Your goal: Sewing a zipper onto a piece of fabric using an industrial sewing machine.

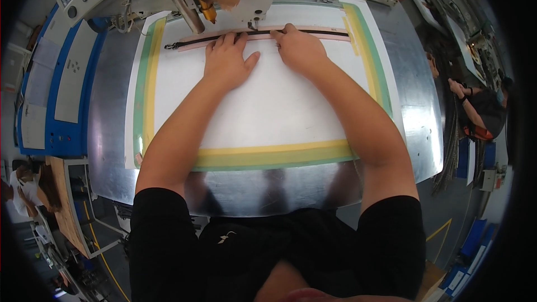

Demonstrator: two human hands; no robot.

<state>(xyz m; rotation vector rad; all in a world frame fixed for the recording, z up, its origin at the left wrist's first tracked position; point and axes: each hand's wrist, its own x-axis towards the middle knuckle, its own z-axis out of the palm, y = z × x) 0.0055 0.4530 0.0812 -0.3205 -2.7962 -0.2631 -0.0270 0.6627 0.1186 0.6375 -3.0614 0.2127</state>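
A long black zipper lies on a narrow pink strip across the far part of a white sheet. Its metal slider is at the left end. My left hand rests palm down with the fingers spread, fingertips pressing on the zipper and the thumb out to the right. Just right of it, my right hand has its fingers bent and closed on the zipper's middle. The strip's right part runs on past this hand. The undersides of both hands are hidden.
Yellow and green tape borders the white sheet on a shiny metal table. A machine head hangs just beyond my hands, with a metal tube at its left. A blue cabinet stands left. Other people are at both sides.
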